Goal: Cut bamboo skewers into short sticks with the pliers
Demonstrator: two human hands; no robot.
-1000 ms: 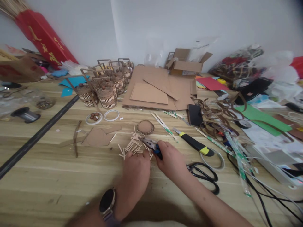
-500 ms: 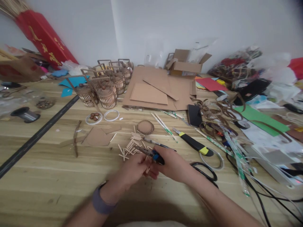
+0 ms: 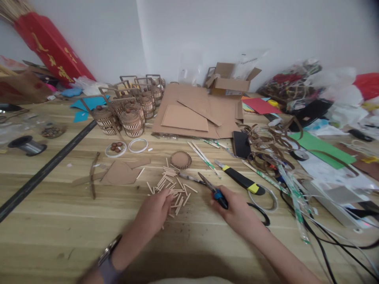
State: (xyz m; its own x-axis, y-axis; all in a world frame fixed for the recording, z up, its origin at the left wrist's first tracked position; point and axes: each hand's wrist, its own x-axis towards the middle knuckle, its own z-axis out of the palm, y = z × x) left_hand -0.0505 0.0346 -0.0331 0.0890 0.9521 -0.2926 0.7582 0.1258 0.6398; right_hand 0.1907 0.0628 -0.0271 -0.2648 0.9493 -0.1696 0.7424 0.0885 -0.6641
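My right hand point(image 3: 237, 209) is wrapped round the blue and black handles of a pair of pliers point(image 3: 219, 196). Their grey jaws point up and left, just above the table. My left hand point(image 3: 155, 209) rests at the near edge of a loose heap of short wooden sticks point(image 3: 178, 192). Its fingertips are pressed together among the sticks, and what they pinch is hidden. Behind the heap lies a round cardboard disc point(image 3: 181, 159) with a dark braided rim. A pen-like tool point(image 3: 189, 177) lies between the heap and the pliers.
Small bamboo baskets with handles point(image 3: 132, 123) stand at the back left. Cardboard sheets point(image 3: 185, 118) lie at the back centre. On the right are a utility knife point(image 3: 241, 178), black-handled scissors point(image 3: 260, 213), a tape roll point(image 3: 274, 205), a phone point(image 3: 241, 144) and coiled brown strips point(image 3: 271, 138).
My hands were together at the pliers and have moved apart. The left has gone left and down to the sticks; the right has carried the pliers to the right.
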